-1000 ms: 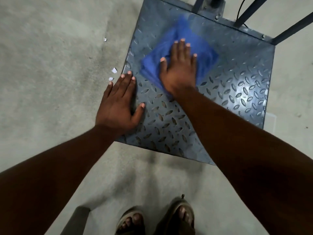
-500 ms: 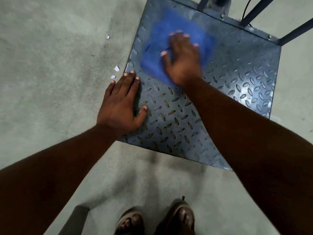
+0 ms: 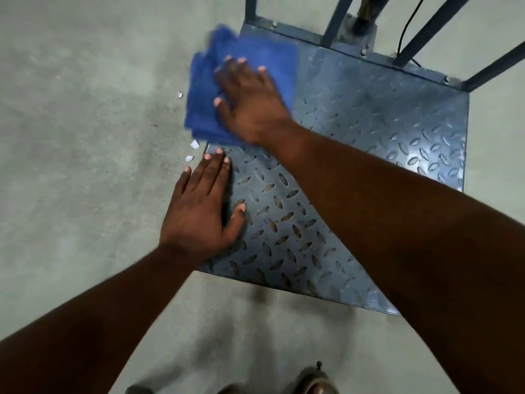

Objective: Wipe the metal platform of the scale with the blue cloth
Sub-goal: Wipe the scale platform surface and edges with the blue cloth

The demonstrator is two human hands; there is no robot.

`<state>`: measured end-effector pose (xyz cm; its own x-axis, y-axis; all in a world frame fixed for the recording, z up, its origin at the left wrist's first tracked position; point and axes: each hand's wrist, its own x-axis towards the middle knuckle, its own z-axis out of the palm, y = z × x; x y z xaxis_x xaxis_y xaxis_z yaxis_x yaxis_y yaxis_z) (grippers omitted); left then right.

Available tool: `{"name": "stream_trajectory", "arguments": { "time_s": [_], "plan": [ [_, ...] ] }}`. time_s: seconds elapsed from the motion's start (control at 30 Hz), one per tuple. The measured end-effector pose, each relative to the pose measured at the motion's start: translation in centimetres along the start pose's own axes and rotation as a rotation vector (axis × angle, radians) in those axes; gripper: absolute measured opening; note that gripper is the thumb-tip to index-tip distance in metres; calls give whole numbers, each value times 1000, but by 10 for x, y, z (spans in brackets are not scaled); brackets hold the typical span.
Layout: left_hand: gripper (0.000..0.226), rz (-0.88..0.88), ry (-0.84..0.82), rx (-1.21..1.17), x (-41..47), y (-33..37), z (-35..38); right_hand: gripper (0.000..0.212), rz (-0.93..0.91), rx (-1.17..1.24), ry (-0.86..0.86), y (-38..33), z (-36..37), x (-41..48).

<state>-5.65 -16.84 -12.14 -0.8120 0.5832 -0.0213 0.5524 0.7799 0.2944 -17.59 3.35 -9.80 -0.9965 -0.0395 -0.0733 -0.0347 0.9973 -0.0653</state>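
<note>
Blue cloth point(image 3: 244, 89) lies folded under your right hand point(image 3: 250, 106), whose fingers are spread flat and press it down without gripping; the cloth covers the far left corner of the metal platform point(image 3: 355, 155) and hangs past its edge, blurred. Your left hand point(image 3: 199, 211) rests flat and relaxed on the platform's left edge, just nearer you than the cloth. Paper scraps point(image 3: 193, 145) lie on the floor point(image 3: 79, 137) beside its fingertips. No writing is readable.

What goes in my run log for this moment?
right hand presses blue cloth | cloth overhangs platform edge | left hand flat
</note>
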Motion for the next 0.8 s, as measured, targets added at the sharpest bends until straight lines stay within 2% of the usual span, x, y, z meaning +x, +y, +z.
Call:
{"name": "stream_trajectory", "arguments": {
  "time_s": [0.03, 0.07, 0.1, 0.13, 0.23, 0.43, 0.5, 0.57, 0.67, 0.73, 0.8],
  "plan": [
    [87, -7, -5, 1, 0, 0, 1, 64, -177, -11, -30, -9, 3, -2],
    [87, -15, -13, 4, 0, 0, 1, 63, -268, -3, -50, -8, 2, 0],
    [87, -16, -19, 4, 1, 0, 1, 64, -273, 16, -61, 0, -1, 4],
    [87, -16, -22, 1, 1, 0, 0, 66, -201, 44, -61, 13, -5, 7],
    [86, -12, -5, -11, 0, -1, -1, 68, 214, 78, 27, 69, -8, -2],
    [86, -3, 14, -34, 1, 1, -2, 77, 832, 127, 74, 199, -3, -109],
    [87, 3, 22, -32, 0, 1, -2, 77, 999, 110, 83, 220, -1, -134],
    [87, 2, 20, -26, -1, 2, 0, 78, 1069, 112, 87, 226, -1, -132],
    [88, 5, 12, -20, -1, 0, 1, 73, 944, 97, 74, 190, -7, -91],
    [88, 7, 13, -39, 1, -1, 1, 71, 731, 77, 94, 139, -13, -58],
    [88, 8, 22, -54, 3, -3, 0, 70, 443, 93, 131, 80, -8, -36]
  ]
}}
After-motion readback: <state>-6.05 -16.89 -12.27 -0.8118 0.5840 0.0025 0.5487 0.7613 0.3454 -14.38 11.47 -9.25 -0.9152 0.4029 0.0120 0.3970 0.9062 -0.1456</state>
